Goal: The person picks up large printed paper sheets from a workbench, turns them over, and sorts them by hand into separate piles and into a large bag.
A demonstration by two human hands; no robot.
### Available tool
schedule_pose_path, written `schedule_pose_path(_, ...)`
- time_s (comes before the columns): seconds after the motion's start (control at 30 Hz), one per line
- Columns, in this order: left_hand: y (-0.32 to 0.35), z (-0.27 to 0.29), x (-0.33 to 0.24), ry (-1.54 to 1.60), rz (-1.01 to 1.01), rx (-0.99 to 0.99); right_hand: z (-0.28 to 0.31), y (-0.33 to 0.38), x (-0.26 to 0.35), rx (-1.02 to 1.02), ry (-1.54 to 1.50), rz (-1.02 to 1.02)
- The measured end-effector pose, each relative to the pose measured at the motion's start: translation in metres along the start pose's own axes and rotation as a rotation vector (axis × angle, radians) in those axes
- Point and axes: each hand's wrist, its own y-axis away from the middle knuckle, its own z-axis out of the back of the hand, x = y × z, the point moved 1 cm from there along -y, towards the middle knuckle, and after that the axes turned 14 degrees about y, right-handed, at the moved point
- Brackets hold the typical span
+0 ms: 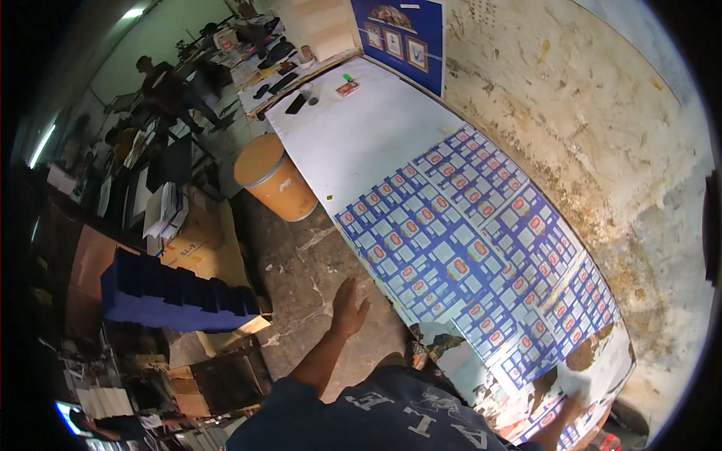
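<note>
My left hand hangs over the floor beside the table with its fingers stretched and nothing in them. My right hand is low over the near right end of the table, smeared by motion. A whitish patch lies right at its fingers; whether it is a cloth, paper or part of the table surface I cannot make out. Blue sheets printed with a repeated pattern of pale panels and red ovals cover the near half of the table. Around the near end, the surface is torn and brown in places.
A white surface covers the far half, holding a black phone and a small red box. A brown drum stands left of the table. Dark blue stacks sit further left. A stained wall borders the right. A person stands far left.
</note>
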Motion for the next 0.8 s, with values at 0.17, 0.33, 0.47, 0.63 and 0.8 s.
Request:
schedule_pose_path(0.17,0.02,0.037,0.014,-0.064,0.152,-0.123,-0.002,-0.027,-0.066,-0.268,-0.251,-0.082)
schedule_pose_path(0.33,0.057,0.042,0.013,-0.216,0.293,-0.122,0.074,-0.023,0.061,-0.124,-0.865,-0.001)
schedule_pose_path(0.47,0.101,0.022,0.052,-0.276,0.483,0.002,0.098,-0.013,0.111,-0.049,-1.363,0.16)
schedule_pose_path(0.63,0.178,0.011,0.092,-0.181,0.782,0.013,0.164,-0.011,0.113,-0.28,-1.128,0.219)
schedule_pose_path(0.8,0.219,0.03,0.098,-0.223,0.763,0.231,0.156,0.0,0.132,-0.33,-1.139,0.178)
